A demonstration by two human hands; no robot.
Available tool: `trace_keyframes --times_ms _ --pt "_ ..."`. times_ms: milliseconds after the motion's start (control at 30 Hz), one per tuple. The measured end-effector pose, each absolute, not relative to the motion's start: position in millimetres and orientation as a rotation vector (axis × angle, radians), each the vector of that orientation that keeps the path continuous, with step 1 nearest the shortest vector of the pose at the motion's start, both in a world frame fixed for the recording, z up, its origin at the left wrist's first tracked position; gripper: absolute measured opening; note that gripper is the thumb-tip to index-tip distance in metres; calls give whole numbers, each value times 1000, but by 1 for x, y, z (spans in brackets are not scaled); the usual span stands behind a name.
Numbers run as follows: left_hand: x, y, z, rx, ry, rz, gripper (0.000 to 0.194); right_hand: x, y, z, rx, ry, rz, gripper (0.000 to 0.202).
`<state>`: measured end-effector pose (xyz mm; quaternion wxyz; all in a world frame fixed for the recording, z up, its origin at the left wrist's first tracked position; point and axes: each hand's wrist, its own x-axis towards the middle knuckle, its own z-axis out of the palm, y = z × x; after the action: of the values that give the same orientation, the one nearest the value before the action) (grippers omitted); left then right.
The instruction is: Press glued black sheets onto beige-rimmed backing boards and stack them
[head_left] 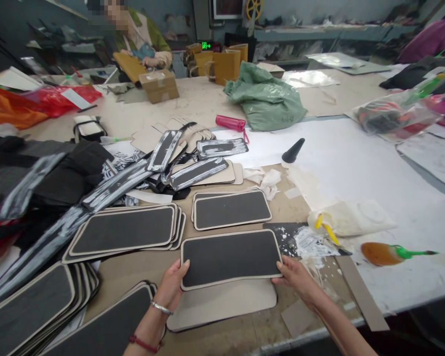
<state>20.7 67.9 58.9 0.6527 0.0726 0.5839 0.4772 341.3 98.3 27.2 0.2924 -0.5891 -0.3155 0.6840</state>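
A black rectangular panel with a beige border (232,259) is held by its two short ends. My left hand (173,283) pinches its left end, thumb on top. At the right end, my right hand (291,278) grips the lower corner. Beneath the panel lies a plain beige piece (222,304) with rounded corners. Just behind are similar bordered panels (233,210) in a small stack. Another stack (124,230) sits to the left, and more panels (29,314) fan out at the lower left.
White-smeared black strips (114,185) lie at left. At right are a glue-smeared black board (296,240), a bag with a yellow tip (356,217) and an amber bottle (381,253). A green bag (265,99) lies farther back; a person (148,39) stands across the table.
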Motion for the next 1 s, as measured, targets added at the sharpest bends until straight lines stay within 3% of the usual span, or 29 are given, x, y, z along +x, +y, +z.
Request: trace_keyframes --times_ms 500,1000 --pt "19 178 71 344 1208 1211 44 340 217 40 -1551 -1018 1668 37" --pt "17 213 46 585 1416 1197 37 340 246 29 -1637 -1171 1553 34"
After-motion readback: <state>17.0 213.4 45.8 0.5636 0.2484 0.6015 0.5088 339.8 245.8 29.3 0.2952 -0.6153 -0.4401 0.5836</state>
